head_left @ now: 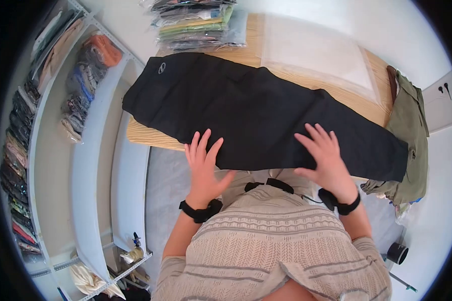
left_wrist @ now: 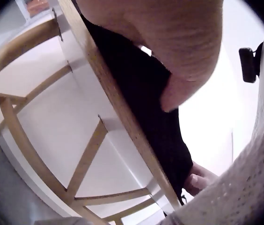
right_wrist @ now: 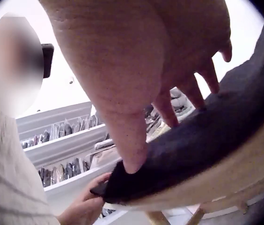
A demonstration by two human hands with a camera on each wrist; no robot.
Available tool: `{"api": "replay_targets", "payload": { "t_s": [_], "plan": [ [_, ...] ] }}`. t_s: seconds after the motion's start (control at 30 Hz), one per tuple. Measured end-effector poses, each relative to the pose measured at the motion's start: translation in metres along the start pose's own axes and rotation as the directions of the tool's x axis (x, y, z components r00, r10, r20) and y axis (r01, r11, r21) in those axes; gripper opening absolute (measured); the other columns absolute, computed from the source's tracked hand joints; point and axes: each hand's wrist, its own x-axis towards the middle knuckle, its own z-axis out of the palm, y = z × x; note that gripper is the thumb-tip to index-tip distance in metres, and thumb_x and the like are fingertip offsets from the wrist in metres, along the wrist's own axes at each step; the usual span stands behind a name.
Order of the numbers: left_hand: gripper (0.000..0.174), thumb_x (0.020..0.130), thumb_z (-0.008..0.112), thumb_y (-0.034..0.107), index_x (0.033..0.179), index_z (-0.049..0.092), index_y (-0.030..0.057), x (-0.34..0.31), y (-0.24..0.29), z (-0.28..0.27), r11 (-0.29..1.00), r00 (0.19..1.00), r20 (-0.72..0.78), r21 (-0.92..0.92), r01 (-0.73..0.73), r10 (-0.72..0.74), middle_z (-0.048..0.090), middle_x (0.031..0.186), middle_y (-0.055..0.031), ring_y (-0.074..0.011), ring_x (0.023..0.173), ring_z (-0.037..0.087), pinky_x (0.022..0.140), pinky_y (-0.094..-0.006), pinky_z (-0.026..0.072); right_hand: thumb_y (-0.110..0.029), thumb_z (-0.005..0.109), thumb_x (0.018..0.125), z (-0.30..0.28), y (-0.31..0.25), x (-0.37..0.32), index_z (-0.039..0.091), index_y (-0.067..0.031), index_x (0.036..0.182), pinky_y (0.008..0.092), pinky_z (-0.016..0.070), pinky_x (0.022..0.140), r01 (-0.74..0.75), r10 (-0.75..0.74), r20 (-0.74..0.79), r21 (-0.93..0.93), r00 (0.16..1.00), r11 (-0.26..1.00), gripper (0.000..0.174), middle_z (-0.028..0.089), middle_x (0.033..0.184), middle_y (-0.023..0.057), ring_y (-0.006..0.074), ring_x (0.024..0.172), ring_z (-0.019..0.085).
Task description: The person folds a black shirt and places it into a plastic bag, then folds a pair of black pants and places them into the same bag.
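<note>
Black trousers (head_left: pixel 266 110) lie folded lengthwise and flat across the table, with a small grey oval logo near their wider left end. My left hand (head_left: pixel 203 170) rests its spread fingers on their near edge, left of the middle. Farther right, my right hand (head_left: pixel 329 163) touches the fabric with fingers fanned out and thumb apart. The right wrist view shows that hand's fingertips and thumb (right_wrist: pixel 134 161) on the dark cloth. In the left wrist view, the left thumb (left_wrist: pixel 172 98) points down beside the cloth at the table edge.
On the wooden table (head_left: pixel 155 139), a stack of bagged garments (head_left: pixel 198 25) stands at the back left. Clear plastic sheets (head_left: pixel 316 55) lie behind the trousers. An olive garment (head_left: pixel 412 140) hangs over the right end. White shelves (head_left: pixel 55 165) with packed clothes rise at left.
</note>
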Motion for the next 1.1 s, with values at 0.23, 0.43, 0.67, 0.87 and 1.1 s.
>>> {"api": "replay_targets", "payload": {
  "t_s": [0.23, 0.43, 0.67, 0.87, 1.1],
  "plan": [
    [0.049, 0.065, 0.051, 0.011, 0.112, 0.063, 0.0091, 0.01, 0.014, 0.024, 0.992, 0.981, -0.19, 0.127, -0.013, 0.037, 0.051, 0.134, -0.0098, -0.0351, 0.135, 0.032, 0.11, -0.062, 0.0027, -0.031, 0.078, 0.067, 0.046, 0.002, -0.008, 0.05, -0.0151, 0.133, 0.0569, 0.0211, 0.109, -0.029, 0.03, -0.128, 0.011, 0.991, 1.0, 0.073, 0.04, 0.142, 0.0197, 0.0394, 0.135, 0.031],
    [0.047, 0.065, 0.05, 0.002, 0.109, 0.063, 0.0087, 0.005, 0.015, 0.033, 0.987, 0.977, -0.21, 0.152, 0.058, -0.025, 0.055, 0.125, -0.008, -0.0294, 0.121, 0.045, 0.112, -0.0565, 0.0119, -0.039, 0.074, 0.074, 0.047, 0.002, -0.009, 0.049, -0.0165, 0.134, 0.0583, 0.0213, 0.108, -0.006, 0.007, -0.137, 0.006, 0.991, 1.0, 0.069, 0.039, 0.142, 0.0219, 0.0414, 0.135, 0.031],
    [0.048, 0.063, 0.05, -0.003, 0.107, 0.063, 0.0095, 0.008, 0.011, 0.029, 0.976, 0.959, -0.269, 0.167, 0.137, -0.088, 0.056, 0.12, -0.0079, -0.0313, 0.118, 0.047, 0.11, -0.0563, 0.0168, -0.045, 0.069, 0.078, 0.045, 0.002, -0.009, 0.047, -0.0152, 0.136, 0.0617, 0.0217, 0.107, -0.036, 0.031, -0.104, -0.04, 0.994, 0.999, 0.069, 0.036, 0.144, 0.0226, 0.0424, 0.135, 0.029],
    [0.063, 0.059, 0.046, -0.005, 0.119, 0.059, 0.0068, -0.01, -0.018, 0.038, 0.939, 0.96, -0.28, 0.337, 0.069, 0.03, 0.051, 0.134, -0.0109, -0.037, 0.134, 0.035, 0.11, -0.0599, 0.0143, -0.048, 0.062, 0.083, 0.04, 0.017, -0.02, 0.041, -0.0151, 0.141, 0.0666, 0.0205, 0.104, -0.106, 0.101, -0.036, -0.179, 0.994, 0.978, 0.07, 0.026, 0.149, 0.0222, 0.044, 0.138, 0.022],
    [0.05, 0.079, 0.054, 0.021, 0.127, 0.056, 0.0069, -0.018, -0.04, 0.039, 0.953, 0.976, -0.217, 0.299, 0.044, 0.023, 0.048, 0.139, -0.0117, -0.0373, 0.134, 0.035, 0.109, -0.0599, 0.0147, -0.034, 0.066, 0.084, -0.048, 0.06, 0.011, 0.064, -0.002, 0.111, 0.0376, 0.0472, 0.091, -0.022, -0.027, 0.156, 0.305, 0.987, 0.952, 0.042, 0.064, 0.109, 0.0217, 0.036, 0.106, 0.059]
  ]
}}
